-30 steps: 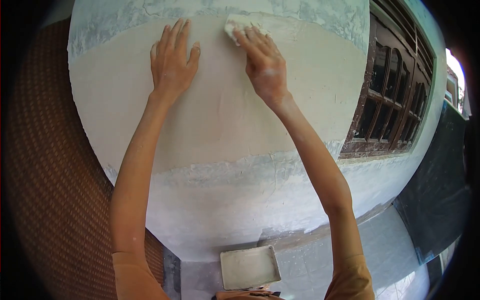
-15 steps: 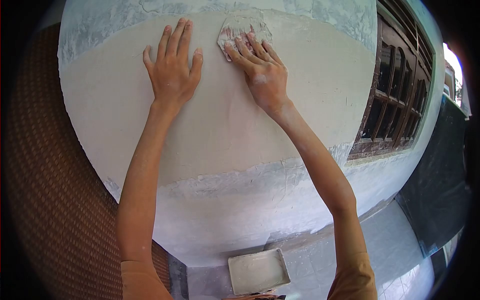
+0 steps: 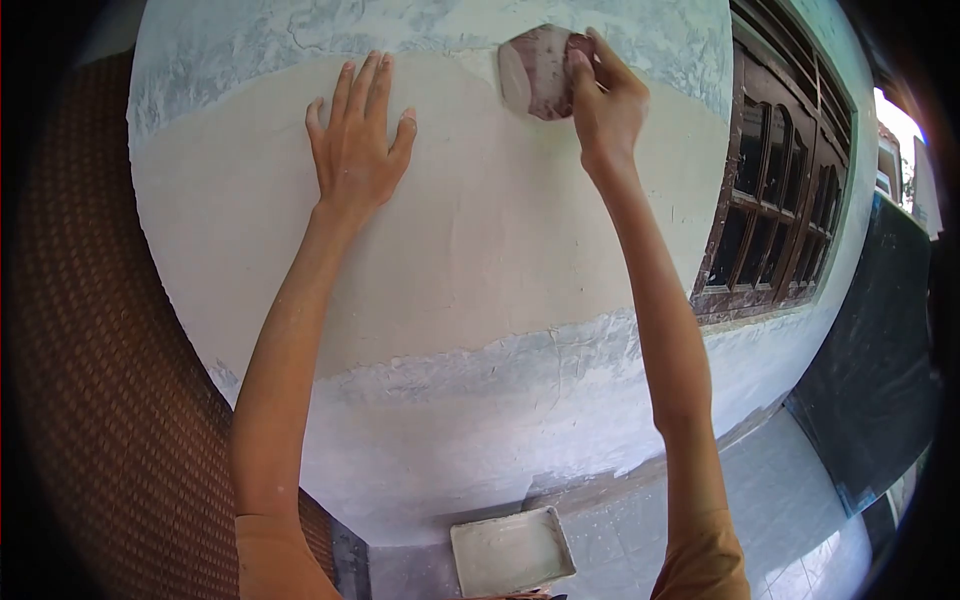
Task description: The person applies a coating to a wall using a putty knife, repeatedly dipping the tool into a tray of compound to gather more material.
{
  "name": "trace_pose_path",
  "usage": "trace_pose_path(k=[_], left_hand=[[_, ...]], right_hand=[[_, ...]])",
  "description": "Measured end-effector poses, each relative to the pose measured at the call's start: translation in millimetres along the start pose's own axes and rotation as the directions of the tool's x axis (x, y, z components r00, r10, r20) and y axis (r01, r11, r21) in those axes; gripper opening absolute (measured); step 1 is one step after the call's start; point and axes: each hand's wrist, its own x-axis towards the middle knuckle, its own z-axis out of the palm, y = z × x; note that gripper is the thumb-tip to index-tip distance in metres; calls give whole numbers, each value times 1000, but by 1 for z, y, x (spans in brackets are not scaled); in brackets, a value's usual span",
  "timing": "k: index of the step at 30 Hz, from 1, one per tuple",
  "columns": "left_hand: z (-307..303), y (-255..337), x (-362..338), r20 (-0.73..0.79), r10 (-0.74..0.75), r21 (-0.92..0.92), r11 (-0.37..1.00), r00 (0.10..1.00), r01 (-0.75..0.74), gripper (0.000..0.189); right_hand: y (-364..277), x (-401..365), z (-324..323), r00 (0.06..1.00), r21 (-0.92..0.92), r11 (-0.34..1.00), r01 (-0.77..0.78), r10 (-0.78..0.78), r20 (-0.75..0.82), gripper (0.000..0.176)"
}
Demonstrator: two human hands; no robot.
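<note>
My left hand (image 3: 358, 158) lies against the wall, fingers spread, over a smooth beige band of plaster (image 3: 480, 230). To its right, my right hand (image 3: 612, 108) pinches a flat, putty-smeared scraper (image 3: 546, 72) by its right edge, thumb on the near face. The scraper is tilted up on edge, with its reddish, streaked face turned toward me and a pale strip of putty along its left side. It overlaps the plaster's upper border, where rougher blue-grey wall (image 3: 420, 22) begins.
A shallow tray (image 3: 512, 552) of pale putty stands on the tiled floor below. Dark wooden window shutters (image 3: 775, 190) are set in the wall at right. A woven brown panel (image 3: 110, 330) runs down the left side, and a black sheet (image 3: 865, 350) hangs far right.
My right hand has moved right and turned the scraper from lying flat under the fingers to tilted in a pinch. My left hand stays on the wall.
</note>
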Motion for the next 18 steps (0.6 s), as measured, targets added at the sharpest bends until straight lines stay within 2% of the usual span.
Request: trace_pose_path(k=[2, 3, 4, 6, 7, 8, 10, 11, 12, 14, 16, 17, 18], left_hand=[[2, -1, -1, 20, -24, 44, 999, 999, 23, 59], [3, -2, -2, 17, -23, 48, 999, 1000, 22, 59], [3, -4, -1, 14, -12, 58, 998, 1000, 11, 59], [3, -7, -2, 16, -4, 70, 998, 1000, 2, 60], [3, -8, -2, 17, 4, 79, 997, 1000, -5, 60], [3, -8, -2, 20, 12, 86, 996, 1000, -13, 60], [2, -8, -4, 31, 11, 86, 996, 999, -14, 60], [2, -8, -3, 25, 12, 93, 996, 1000, -14, 60], [3, -6, -3, 24, 12, 91, 996, 1000, -15, 60], [2, -8, -3, 19, 13, 82, 997, 1000, -15, 61], [5, -7, 0, -8, 17, 70, 997, 1000, -17, 62], [6, -5, -4, -6, 1, 47, 999, 1000, -1, 62], [6, -6, -7, 5, -2, 45, 999, 1000, 2, 62]], right_hand=[[16, 14, 10, 985, -55, 985, -162, 165, 58, 36], [23, 20, 8, 987, -131, 979, -155, 159, 17, 34], [33, 30, 2, 988, -125, 980, -152, 155, 15, 34], [51, 40, -7, 987, 60, 997, -45, 54, -151, 31], [17, 29, -11, 975, 112, 985, -133, 150, -165, 28], [18, 25, -2, 974, 109, 984, -140, 156, -165, 28], [21, 19, 14, 985, 50, 984, -172, 173, -6, 35], [21, 9, 27, 994, 16, 994, -113, 113, 6, 35], [17, 4, 34, 977, 38, 978, -205, 202, 72, 35], [14, 8, 27, 992, -135, 983, -124, 126, 9, 32], [23, 20, 9, 988, -183, 973, -140, 124, -96, 30], [31, 22, 7, 981, 25, 998, -64, 68, -181, 29], [26, 17, 8, 982, 21, 997, -74, 77, -175, 29]])
